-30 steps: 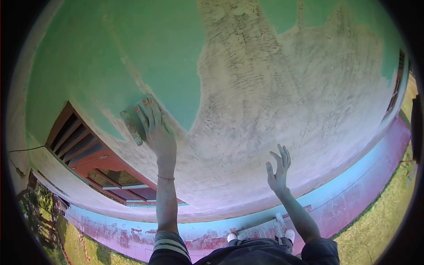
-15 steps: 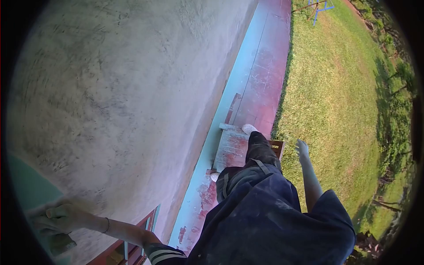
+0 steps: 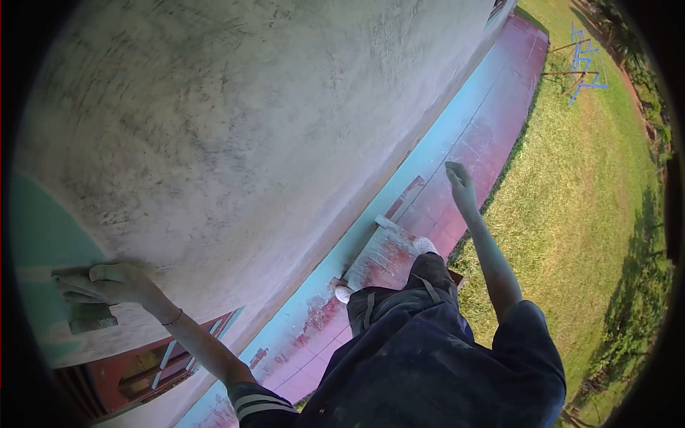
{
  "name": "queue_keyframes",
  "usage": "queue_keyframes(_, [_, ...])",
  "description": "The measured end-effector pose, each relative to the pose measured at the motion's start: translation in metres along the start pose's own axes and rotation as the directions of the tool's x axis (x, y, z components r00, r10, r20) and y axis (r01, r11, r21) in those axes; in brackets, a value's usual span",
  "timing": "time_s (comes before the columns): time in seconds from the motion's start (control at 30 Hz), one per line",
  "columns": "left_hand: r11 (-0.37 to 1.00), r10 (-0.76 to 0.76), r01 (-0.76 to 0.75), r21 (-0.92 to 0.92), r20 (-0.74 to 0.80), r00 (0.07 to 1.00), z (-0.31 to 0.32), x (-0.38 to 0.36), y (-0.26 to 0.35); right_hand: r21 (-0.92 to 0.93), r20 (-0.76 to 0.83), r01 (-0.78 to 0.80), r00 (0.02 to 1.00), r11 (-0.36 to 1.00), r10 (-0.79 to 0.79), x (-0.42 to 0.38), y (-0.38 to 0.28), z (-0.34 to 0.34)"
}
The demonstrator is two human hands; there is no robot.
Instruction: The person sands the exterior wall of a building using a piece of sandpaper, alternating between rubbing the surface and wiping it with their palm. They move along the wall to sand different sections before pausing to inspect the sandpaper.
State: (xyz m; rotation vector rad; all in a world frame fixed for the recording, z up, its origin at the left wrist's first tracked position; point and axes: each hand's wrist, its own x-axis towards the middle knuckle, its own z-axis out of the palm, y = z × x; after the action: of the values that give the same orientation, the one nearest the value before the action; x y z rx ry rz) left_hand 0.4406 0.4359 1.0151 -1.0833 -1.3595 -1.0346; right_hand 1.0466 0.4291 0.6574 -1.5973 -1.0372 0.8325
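My left hand (image 3: pixel 118 285) presses against the wall (image 3: pixel 235 135) at the lower left, fingers closed over a flat, dark, rectangular piece (image 3: pixel 93 319) that looks like sandpaper. Part of this piece is hidden under the fingers. Beside the hand, green paint (image 3: pixel 53 228) meets the pale, scuffed plaster. My right hand (image 3: pixel 460 184) hangs in the air over the walkway, with nothing visible in it and its fingers loosely extended. Under my feet is a paint-spattered bench (image 3: pixel 378 257); my light shoes (image 3: pixel 424 245) show at its edges.
A reddish walkway (image 3: pixel 485 128) with a turquoise strip runs along the wall's foot. A window with a red frame (image 3: pixel 128 374) is at the lower left. Grass (image 3: pixel 571 192) lies to the right, with a blue metal frame (image 3: pixel 585 68) farther off and bushes at the edge.
The view has turned and shifted. My right hand has risen from over the grass to over the walkway. My left hand stays at the wall with the flat piece.
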Motion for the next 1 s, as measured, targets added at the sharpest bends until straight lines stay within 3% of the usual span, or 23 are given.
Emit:
queue_keyframes(0.07, [0.998,-0.06,0.06,-0.007,0.021,0.998,-0.002,-0.011,0.01,-0.324,0.128,0.361,0.933,0.874,-0.337,0.036,-0.085,0.038])
queue_keyframes(0.13, [0.997,-0.072,0.07,0.03,0.049,0.996,-0.001,-0.026,0.01,-0.36,0.195,0.666,0.739,0.654,-0.645,0.061,-0.174,0.084])
queue_keyframes(0.2, [0.991,-0.122,0.118,0.062,0.066,0.99,0.001,-0.033,0.009,-0.228,0.261,0.876,0.475,0.425,-0.84,0.078,-0.267,0.122])
queue_keyframes(0.3, [0.988,-0.134,0.127,0.092,0.067,0.989,0.004,-0.043,-0.005,-0.123,0.257,0.989,0.115,0.086,-0.959,0.07,-0.379,0.167])
queue_keyframes(0.37, [0.992,-0.075,0.068,0.102,0.071,0.995,0.005,-0.05,-0.017,-0.075,0.187,0.997,0.011,-0.003,-0.982,0.056,-0.414,0.197])
queue_keyframes(0.4, [0.991,-0.095,0.085,0.103,0.094,0.991,0.003,-0.052,-0.017,-0.042,0.166,0.999,-0.025,-0.032,-0.986,0.046,-0.423,0.213])
queue_keyframes(0.57, [0.994,-0.094,0.087,0.068,0.115,0.989,0.003,-0.066,-0.025,-0.105,0.037,0.994,-0.019,-0.023,-0.999,0.01,-0.436,0.283])
queue_keyframes(0.63, [0.997,-0.061,0.055,0.058,0.099,0.993,0.008,-0.059,-0.025,-0.205,-0.028,0.978,-0.032,-0.026,-0.999,0.013,-0.436,0.292])
queue_keyframes(0.9, [0.987,-0.001,-0.023,0.161,0.145,0.99,0.001,-0.067,-0.024,-0.262,-0.077,0.964,-0.058,-0.036,-0.995,0.017,-0.426,0.298])
queue_keyframes(1.0, [0.979,0.007,-0.04,0.199,0.164,0.986,0.004,-0.062,-0.024,-0.306,-0.07,0.949,-0.109,-0.083,-0.992,0.015,-0.43,0.296])
